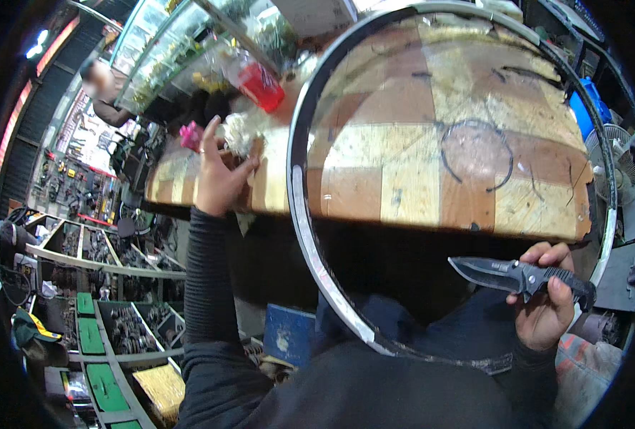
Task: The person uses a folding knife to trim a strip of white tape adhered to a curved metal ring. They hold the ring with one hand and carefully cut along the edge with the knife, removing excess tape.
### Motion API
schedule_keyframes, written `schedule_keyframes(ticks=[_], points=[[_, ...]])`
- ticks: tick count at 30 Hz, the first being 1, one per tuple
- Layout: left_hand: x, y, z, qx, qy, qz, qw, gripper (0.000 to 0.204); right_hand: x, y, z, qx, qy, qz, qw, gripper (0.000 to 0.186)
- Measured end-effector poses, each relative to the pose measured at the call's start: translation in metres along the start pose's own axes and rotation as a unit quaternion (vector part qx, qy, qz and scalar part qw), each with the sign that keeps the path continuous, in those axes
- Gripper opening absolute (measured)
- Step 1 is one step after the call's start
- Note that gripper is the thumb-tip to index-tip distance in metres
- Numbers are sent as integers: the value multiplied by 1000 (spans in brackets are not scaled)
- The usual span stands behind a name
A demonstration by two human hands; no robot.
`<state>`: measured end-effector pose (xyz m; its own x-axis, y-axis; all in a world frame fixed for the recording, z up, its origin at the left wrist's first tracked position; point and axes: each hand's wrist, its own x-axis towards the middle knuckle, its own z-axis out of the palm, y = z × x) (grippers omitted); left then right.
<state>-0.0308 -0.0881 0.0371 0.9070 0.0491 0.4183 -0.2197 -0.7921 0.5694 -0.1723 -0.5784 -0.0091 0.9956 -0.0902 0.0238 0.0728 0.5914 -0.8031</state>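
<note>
My right hand (542, 307) grips a black folding knife (521, 277), its blade out and pointing left. A large bare wheel rim (304, 204), black and silver, stands tilted between my lap and the table, its lower part close to my body. Over the table's left end reaches my left hand (221, 182), thumb and fingers spread apart. Just beyond that hand lies a white fluffy bundle (239, 134), with a small pink thing (191, 136) to its left. Whether my fingertips touch the bundle I cannot tell.
The patchwork-topped table (410, 189) carries a thin black curved strip (510, 161) and a bottle of red liquid (261, 87). A fan (614, 161) stands at the right. Divided parts bins (131, 322) fill the left. A person (110, 93) is at the far left.
</note>
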Motion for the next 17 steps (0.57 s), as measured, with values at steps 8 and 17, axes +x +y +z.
schedule_keyframes(ticks=[8,17], points=[[-2,-17,-1,39,85,23,995,33,2,-5,-9,-15,-65,37,997,54],[5,-13,8,280,100,91,951,34,-5,-6,-2,-42,-81,100,991,73]])
